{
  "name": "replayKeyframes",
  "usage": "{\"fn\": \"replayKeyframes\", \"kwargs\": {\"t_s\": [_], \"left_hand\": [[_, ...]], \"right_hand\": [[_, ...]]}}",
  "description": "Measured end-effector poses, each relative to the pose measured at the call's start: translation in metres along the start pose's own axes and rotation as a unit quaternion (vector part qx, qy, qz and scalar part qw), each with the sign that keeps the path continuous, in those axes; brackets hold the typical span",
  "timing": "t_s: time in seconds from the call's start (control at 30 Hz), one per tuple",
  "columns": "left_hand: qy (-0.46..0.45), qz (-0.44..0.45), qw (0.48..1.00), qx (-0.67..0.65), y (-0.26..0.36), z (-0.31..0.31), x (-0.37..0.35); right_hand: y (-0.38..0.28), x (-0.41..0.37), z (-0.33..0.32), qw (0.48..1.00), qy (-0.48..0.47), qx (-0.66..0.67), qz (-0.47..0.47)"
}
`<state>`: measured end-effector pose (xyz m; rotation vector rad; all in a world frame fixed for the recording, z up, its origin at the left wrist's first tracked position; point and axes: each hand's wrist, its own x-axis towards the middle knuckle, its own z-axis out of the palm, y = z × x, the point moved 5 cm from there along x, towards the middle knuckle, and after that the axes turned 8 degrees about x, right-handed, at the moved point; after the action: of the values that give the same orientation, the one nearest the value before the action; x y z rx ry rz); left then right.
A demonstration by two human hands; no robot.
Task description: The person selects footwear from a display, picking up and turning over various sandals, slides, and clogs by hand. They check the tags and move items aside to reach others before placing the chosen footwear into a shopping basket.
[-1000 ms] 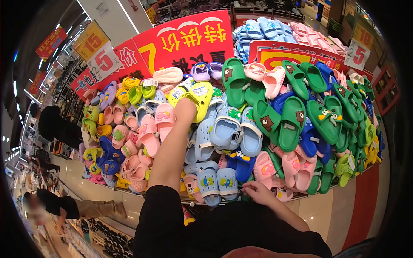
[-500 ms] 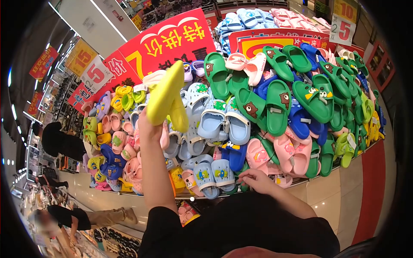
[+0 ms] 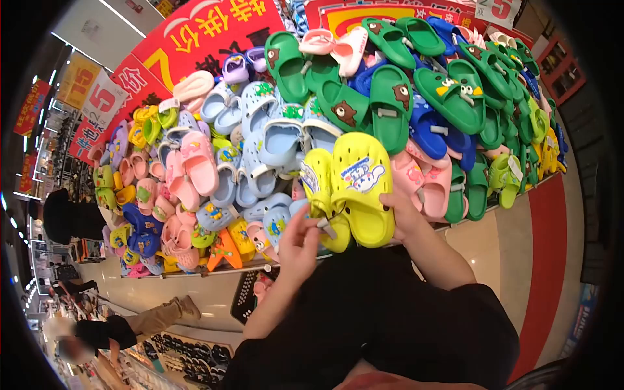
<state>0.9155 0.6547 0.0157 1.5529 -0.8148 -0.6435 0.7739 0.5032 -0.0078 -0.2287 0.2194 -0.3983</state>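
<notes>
A pair of yellow-green clogs, joined by a tie, is held up in front of me, with holes in the toes and a white cartoon figure on top. My right hand grips the side of the nearer clog, thumb over its edge. My left hand is at the other clog, its bent fingers closed at the small white tag between the pair. Behind them lie light blue clogs and green slippers with bear faces. Pink slippers rest on the heap to the left.
The sloping display is heaped with children's footwear. Red price signs stand along its back. A person in a black top is at lower left, and another dark-clothed figure is at the left. Tiled floor shows at the right.
The yellow-green clogs have come down from the raised left hand to the front, and the right hand has moved up to grip one. The left hand is now at the tag. The view has shifted.
</notes>
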Motion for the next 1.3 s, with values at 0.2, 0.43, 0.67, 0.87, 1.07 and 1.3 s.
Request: {"fn": "replayKeyframes", "kwargs": {"t_s": [0.2,0.43,0.67,0.87,1.07,1.3], "left_hand": [[0.063,-0.091,0.992,-0.058,-0.037,-0.01,0.0],[-0.037,-0.079,0.939,-0.332,-0.011,0.012,-0.005],[0.053,-0.102,0.975,-0.191,-0.013,-0.014,-0.007],[0.056,-0.102,0.976,-0.184,-0.017,-0.013,-0.009],[0.068,-0.149,0.98,-0.115,-0.039,-0.009,-0.009],[-0.018,-0.177,0.973,-0.147,-0.027,0.024,-0.028]], "right_hand": [[0.008,-0.003,0.002,0.997,-0.039,0.061,0.012],[0.003,0.001,0.014,0.996,-0.023,-0.061,-0.053],[-0.005,0.006,0.018,0.979,-0.048,-0.172,-0.094],[-0.004,0.006,0.014,0.974,-0.015,-0.212,-0.073],[-0.007,0.003,0.023,0.968,-0.017,-0.231,-0.098],[0.008,-0.002,0.036,0.894,0.028,-0.416,-0.166]]}}
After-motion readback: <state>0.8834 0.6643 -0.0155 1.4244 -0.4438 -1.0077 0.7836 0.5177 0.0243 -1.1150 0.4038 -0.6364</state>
